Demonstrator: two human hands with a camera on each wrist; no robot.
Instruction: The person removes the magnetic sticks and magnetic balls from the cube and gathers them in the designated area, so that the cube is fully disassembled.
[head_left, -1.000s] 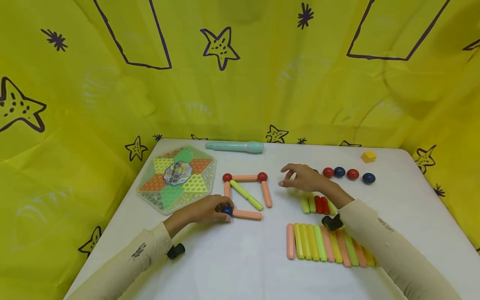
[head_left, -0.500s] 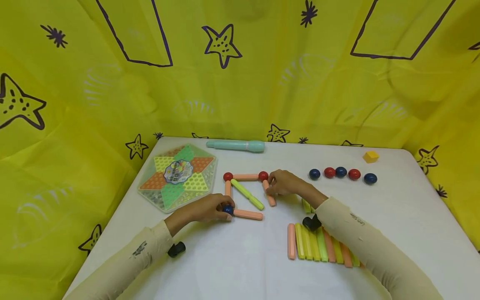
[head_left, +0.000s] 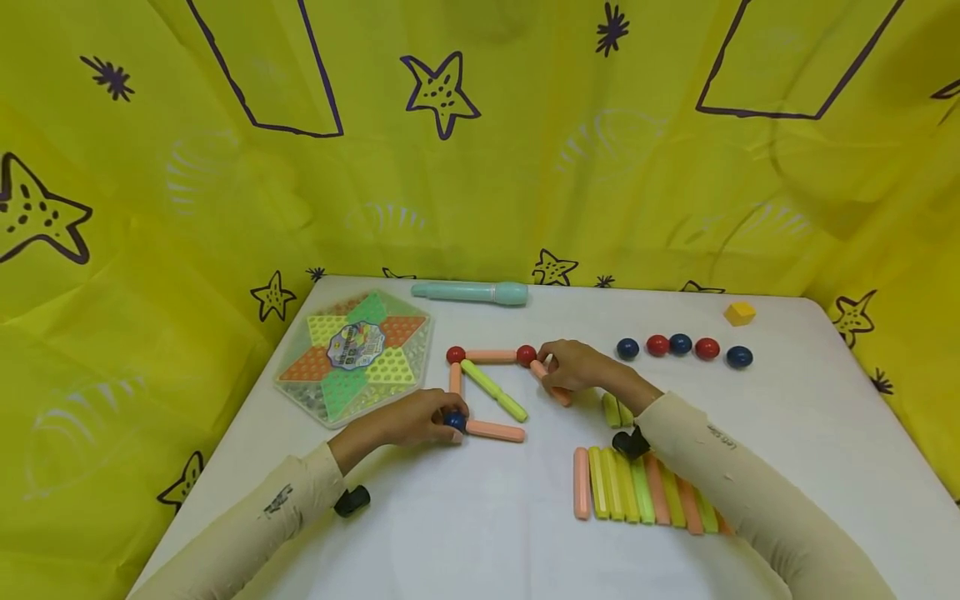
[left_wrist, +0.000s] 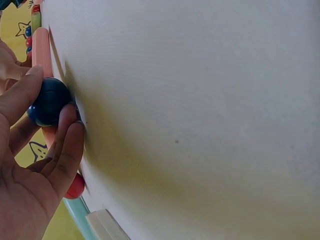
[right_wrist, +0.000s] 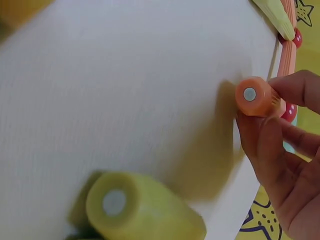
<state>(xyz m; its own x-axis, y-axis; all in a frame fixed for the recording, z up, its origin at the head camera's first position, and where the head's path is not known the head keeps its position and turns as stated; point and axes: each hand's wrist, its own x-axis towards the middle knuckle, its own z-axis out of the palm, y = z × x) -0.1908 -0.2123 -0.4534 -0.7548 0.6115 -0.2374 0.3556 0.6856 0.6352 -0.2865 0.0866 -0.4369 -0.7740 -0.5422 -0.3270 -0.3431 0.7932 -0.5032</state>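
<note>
My left hand (head_left: 408, 418) grips a dark blue ball (head_left: 455, 422) at the near left corner of a stick-and-ball frame; the left wrist view shows thumb and fingers round this ball (left_wrist: 51, 100). My right hand (head_left: 583, 367) pinches a salmon-pink stick (head_left: 559, 395), which slants from the far right red ball (head_left: 527, 356). In the right wrist view, the stick's end (right_wrist: 254, 97) bears a round silvery disc. Another pink stick (head_left: 491, 357) joins the two red balls. A yellow-green diagonal (head_left: 486, 382) starts at the left red ball (head_left: 456, 355). A pink stick (head_left: 495, 431) points right from the blue ball.
A row of pink, yellow and green sticks (head_left: 621, 483) lies at near right, partly under my right sleeve. Several red and blue balls (head_left: 680, 344) and a yellow cube (head_left: 739, 313) sit behind. A hexagonal game board (head_left: 337, 392) and a teal pen-like thing (head_left: 468, 292) lie at left and back.
My right hand has come left to the frame and taken the pink stick. The stick's near end has swung outward to the right. My left hand stays on the blue ball.
</note>
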